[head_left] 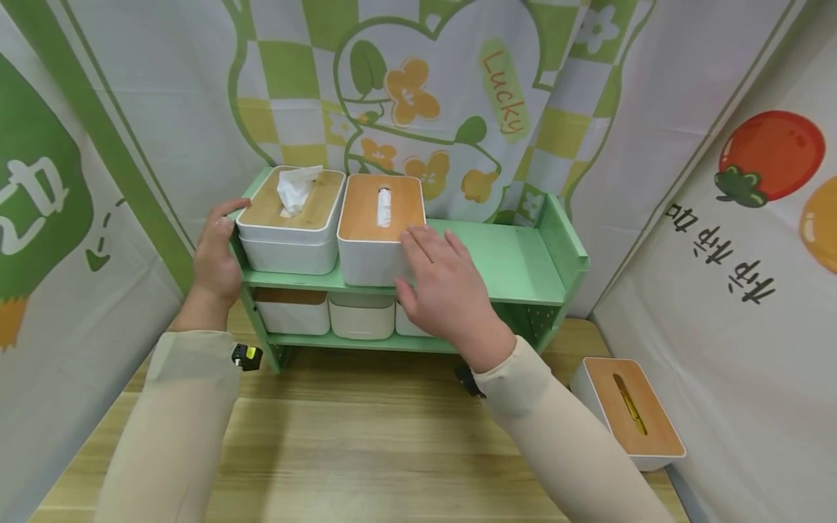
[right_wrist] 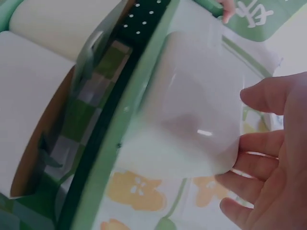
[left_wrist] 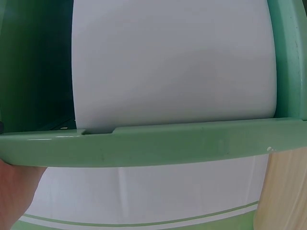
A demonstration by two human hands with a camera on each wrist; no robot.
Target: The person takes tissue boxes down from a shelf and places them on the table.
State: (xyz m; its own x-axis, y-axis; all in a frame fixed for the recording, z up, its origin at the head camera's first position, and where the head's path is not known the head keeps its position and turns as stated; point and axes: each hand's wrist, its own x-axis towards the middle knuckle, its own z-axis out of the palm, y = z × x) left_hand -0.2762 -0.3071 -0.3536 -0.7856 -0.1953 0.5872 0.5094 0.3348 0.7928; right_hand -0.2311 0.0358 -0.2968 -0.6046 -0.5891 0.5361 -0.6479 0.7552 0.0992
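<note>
A small green shelf stands against the back cloth. My left hand grips its left side panel; in the left wrist view the hand shows at the lower left, under the green panel. On the top board, a white tissue box with a wood lid has a tissue sticking up. Beside it stands a second white tissue box with an orange-brown lid and white tissue in its slot. My right hand touches this box's right side with fairly straight fingers, also seen against the white box in the right wrist view.
On the lower board sit several bins, among them a white one and a cream one. A third tissue box with a yellow item in its slot lies on the wooden table at right. Printed cloth walls surround the table.
</note>
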